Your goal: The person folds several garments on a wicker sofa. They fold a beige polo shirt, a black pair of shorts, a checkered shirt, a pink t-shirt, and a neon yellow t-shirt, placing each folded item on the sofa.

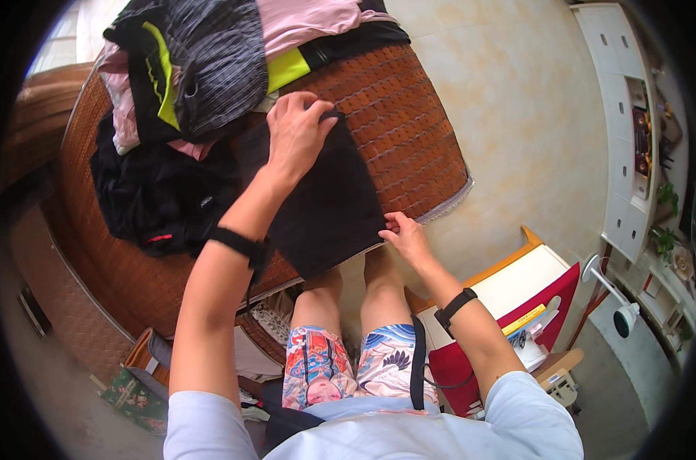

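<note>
A flat, folded black garment [330, 201] lies in front of me on a woven brown sleeping mat [394, 103]. My left hand [296, 126] grips its far edge between thumb and fingers. At its near right corner, my right hand [406, 237] pinches the side edge with thumb and forefinger. Left of it rests a crumpled black garment [158, 195] with a small red mark. Beyond both is a heap with a dark grey striped garment [215, 63], a pink garment [307, 23] and a black piece with a neon yellow panel [288, 69].
A low white-topped table [514, 276] with a red cloth [563, 299], a yellow book [523, 319] and other items stands at my right. Behind it is a white desk lamp [624, 316]. White cabinets [618, 132] line the far right. A floral fabric item [132, 399] lies at lower left.
</note>
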